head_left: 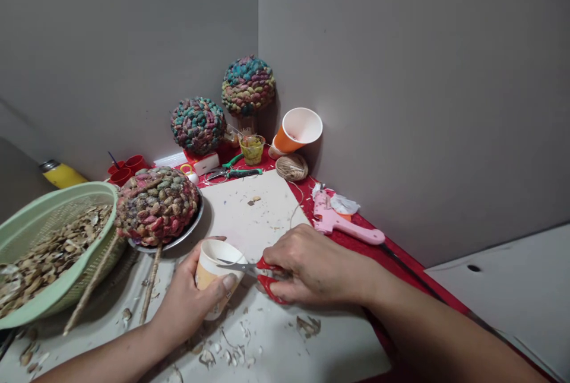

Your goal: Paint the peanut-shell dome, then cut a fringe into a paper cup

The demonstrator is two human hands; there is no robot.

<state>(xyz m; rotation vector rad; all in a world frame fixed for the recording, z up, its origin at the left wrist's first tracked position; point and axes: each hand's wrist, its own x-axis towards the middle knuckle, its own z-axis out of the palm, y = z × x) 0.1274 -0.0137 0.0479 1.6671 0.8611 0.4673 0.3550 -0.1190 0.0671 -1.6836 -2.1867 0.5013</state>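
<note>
The left hand (190,297) curls round a tilted paper cup (211,276), pale orange-banded, partly covered by the thumb, above the bench's (351,246) white board (231,199), in from its right edge. One blade of red-handled scissors (249,266) shows inside the rim, the other unclear; the right hand (309,267) clasps the handles, fingertips hidden.

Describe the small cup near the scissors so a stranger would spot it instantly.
Start at the pale board by the grey walls. Over it, the left grip holds a cup, white inside with a yellowish band. Unlike the orange cup behind, it has scissors at its rim.
</note>
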